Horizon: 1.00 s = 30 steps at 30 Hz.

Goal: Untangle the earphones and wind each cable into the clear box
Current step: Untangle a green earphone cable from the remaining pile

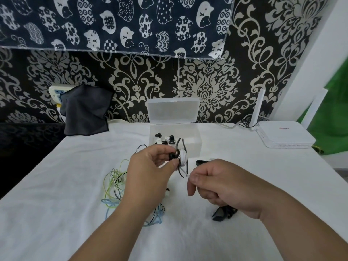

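My left hand (150,166) pinches a small coil of white and black earphone cable (182,158), held just above the table in front of the clear box (194,146). My right hand (216,183) pinches the loose white end of that cable just below and right of the coil. The box stands open, its lid up, with black and white earbuds (165,140) inside. A tangle of green, blue and black-white cables (114,187) lies on the white cloth to the left, partly hidden by my left arm.
A white router (284,135) with upright antennas sits at the back right. A dark cloth (85,110) drapes over a power strip at the back left. Two small black objects (224,213) lie by my right hand. The patterned wall stands close behind the table.
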{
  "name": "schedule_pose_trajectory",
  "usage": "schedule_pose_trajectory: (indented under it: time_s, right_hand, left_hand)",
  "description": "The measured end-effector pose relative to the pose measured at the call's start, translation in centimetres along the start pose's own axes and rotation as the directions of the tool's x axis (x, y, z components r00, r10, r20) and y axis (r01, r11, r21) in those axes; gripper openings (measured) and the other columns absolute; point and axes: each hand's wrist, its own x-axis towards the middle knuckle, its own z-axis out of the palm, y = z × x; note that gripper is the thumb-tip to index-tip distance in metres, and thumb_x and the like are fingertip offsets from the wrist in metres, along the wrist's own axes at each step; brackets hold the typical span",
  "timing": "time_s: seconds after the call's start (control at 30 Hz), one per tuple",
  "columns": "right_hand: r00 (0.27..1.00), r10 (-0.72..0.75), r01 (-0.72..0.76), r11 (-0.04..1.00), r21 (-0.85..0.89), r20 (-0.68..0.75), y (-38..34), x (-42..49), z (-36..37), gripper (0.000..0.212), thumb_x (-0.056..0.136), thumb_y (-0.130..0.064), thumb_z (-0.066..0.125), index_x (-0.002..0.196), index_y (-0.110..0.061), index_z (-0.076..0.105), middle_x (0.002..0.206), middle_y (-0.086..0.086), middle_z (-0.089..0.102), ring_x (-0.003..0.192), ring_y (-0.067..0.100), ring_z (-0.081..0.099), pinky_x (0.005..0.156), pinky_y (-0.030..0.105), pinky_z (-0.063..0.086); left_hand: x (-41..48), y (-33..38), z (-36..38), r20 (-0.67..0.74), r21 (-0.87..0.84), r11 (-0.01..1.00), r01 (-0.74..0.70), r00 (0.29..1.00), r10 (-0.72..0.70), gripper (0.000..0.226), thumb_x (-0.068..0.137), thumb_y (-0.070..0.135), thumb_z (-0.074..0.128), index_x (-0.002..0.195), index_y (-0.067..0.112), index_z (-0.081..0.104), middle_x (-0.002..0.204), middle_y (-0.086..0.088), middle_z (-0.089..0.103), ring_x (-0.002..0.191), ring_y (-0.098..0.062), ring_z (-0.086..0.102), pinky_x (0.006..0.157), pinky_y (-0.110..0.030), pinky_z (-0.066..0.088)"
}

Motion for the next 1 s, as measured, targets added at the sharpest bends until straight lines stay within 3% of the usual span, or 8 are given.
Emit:
schedule_pose_trajectory:
  time_s: [0.13,0.27,0.4,0.53,0.63,0.73,0.9,1.0]
  right_hand:
    - [0.997,-0.050,0.052,0.998,0.030,-0.057,-0.5,-0.4,-0.2,0.032,0.103,-0.019,0.049,0.080,-0.009,0.069,0.055,-0.001,0.037,0.048,0.010,0.029,0.046,0.017,0.027]
    - [0.964,-0.094,0.113,0.992,0.062,-0.247,-0.8,-0.4,-0.9,0.035,0.102,-0.016,0.051,0.072,-0.011,0.070,0.054,0.001,0.039,0.048,0.012,0.029,0.046,0.018,0.026]
    - [0.901,-0.132,0.118,0.991,-0.061,-0.413,-0.6,-0.2,-1.4,0.034,0.099,-0.023,0.056,0.069,-0.013,0.070,0.047,-0.008,0.040,0.045,0.008,0.032,0.052,0.023,0.028]
    - [0.826,-0.149,0.118,0.989,-0.091,-0.544,0.0,0.2,-1.7,0.032,0.095,-0.026,0.063,0.065,-0.016,0.068,0.048,-0.013,0.056,0.047,0.002,0.050,0.055,0.019,0.038]
    - [0.839,-0.087,0.122,0.992,0.028,-0.537,0.1,0.3,-1.6,0.030,0.095,-0.023,0.063,0.067,-0.014,0.067,0.066,0.000,0.067,0.060,0.016,0.068,0.056,0.028,0.045]
    - [0.873,-0.057,0.112,0.990,0.085,-0.484,0.0,0.3,-1.4,0.027,0.096,-0.022,0.060,0.074,-0.007,0.066,0.084,0.017,0.068,0.059,0.022,0.069,0.056,0.033,0.046]
    - [0.866,-0.062,0.055,0.998,-0.027,-0.497,-0.1,0.2,-1.3,0.031,0.096,-0.026,0.062,0.068,-0.012,0.064,0.058,-0.006,0.062,0.055,0.013,0.066,0.056,0.027,0.046]
    - [0.851,-0.095,0.044,0.993,-0.111,-0.517,-0.4,0.2,-1.4,0.032,0.096,-0.027,0.061,0.068,-0.011,0.064,0.053,-0.005,0.063,0.045,0.002,0.057,0.047,0.014,0.043]
  left_hand:
    - [-0.3,0.0,0.3,0.029,0.206,0.975,-0.086,0.996,0.082,0.030,0.078,0.006,0.078,0.077,0.036,0.070,0.081,0.025,0.070,0.082,0.006,0.066,0.076,-0.013,0.050]
    - [-0.6,0.0,0.3,0.111,0.338,0.930,-0.143,0.988,0.112,0.033,0.080,0.011,0.077,0.077,0.042,0.068,0.081,0.029,0.069,0.087,0.013,0.062,0.075,-0.005,0.044]
    - [-0.7,0.1,0.2,0.213,0.344,0.925,-0.163,0.973,0.092,0.031,0.081,0.012,0.077,0.078,0.042,0.068,0.082,0.031,0.068,0.089,0.018,0.059,0.075,0.000,0.040]
    - [-0.7,0.3,0.4,0.283,0.210,0.971,-0.110,0.958,0.047,0.027,0.082,0.010,0.077,0.082,0.037,0.073,0.084,0.023,0.073,0.088,0.003,0.068,0.080,-0.017,0.049]
    - [-0.9,0.4,0.3,0.324,0.219,0.970,-0.105,0.946,0.029,0.027,0.082,0.010,0.076,0.083,0.037,0.072,0.090,0.024,0.073,0.094,0.004,0.067,0.080,-0.015,0.047]
    - [-1.0,0.4,0.1,0.328,0.358,0.912,-0.199,0.941,0.077,0.025,0.082,0.018,0.077,0.086,0.041,0.071,0.091,0.032,0.068,0.100,0.011,0.059,0.082,-0.006,0.040]
    - [-1.1,0.6,-0.1,0.351,0.403,0.864,-0.301,0.923,0.158,0.026,0.081,0.016,0.078,0.083,0.041,0.070,0.091,0.025,0.068,0.096,0.012,0.056,0.077,0.000,0.035]
    - [-1.0,0.5,-0.2,0.333,0.414,0.860,-0.299,0.929,0.163,0.031,0.079,0.018,0.080,0.079,0.047,0.068,0.093,0.025,0.067,0.096,0.013,0.055,0.078,-0.001,0.036]
